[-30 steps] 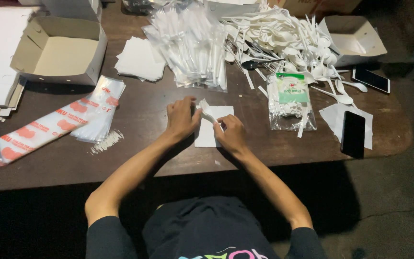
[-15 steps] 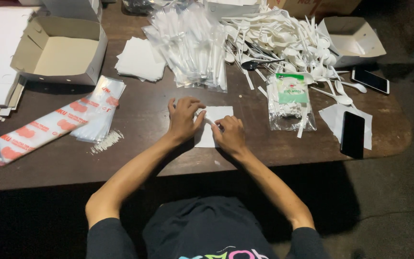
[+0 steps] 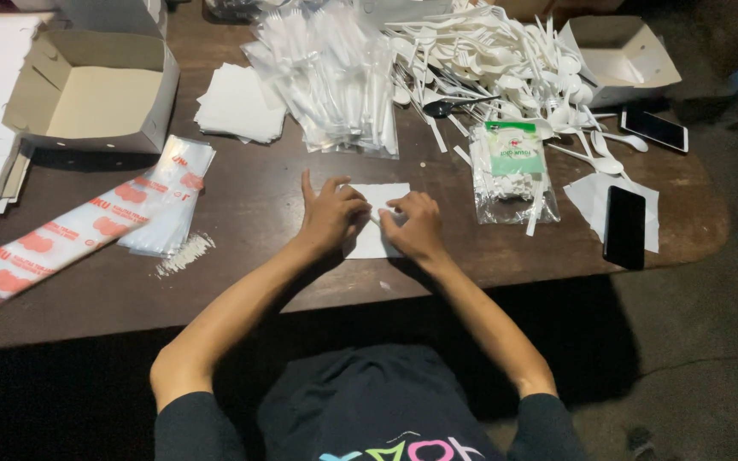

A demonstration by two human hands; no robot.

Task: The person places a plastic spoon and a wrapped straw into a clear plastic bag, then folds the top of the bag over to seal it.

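left hand [image 3: 328, 215] | right hand [image 3: 416, 226] | both pressing white napkin [image 3: 379, 198]

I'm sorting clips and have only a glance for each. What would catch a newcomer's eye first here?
Both hands, left hand and right hand, press on a white napkin at the brown table's near edge. Behind them sprawls a heap of white plastic spoons; a black phone lies to the right.
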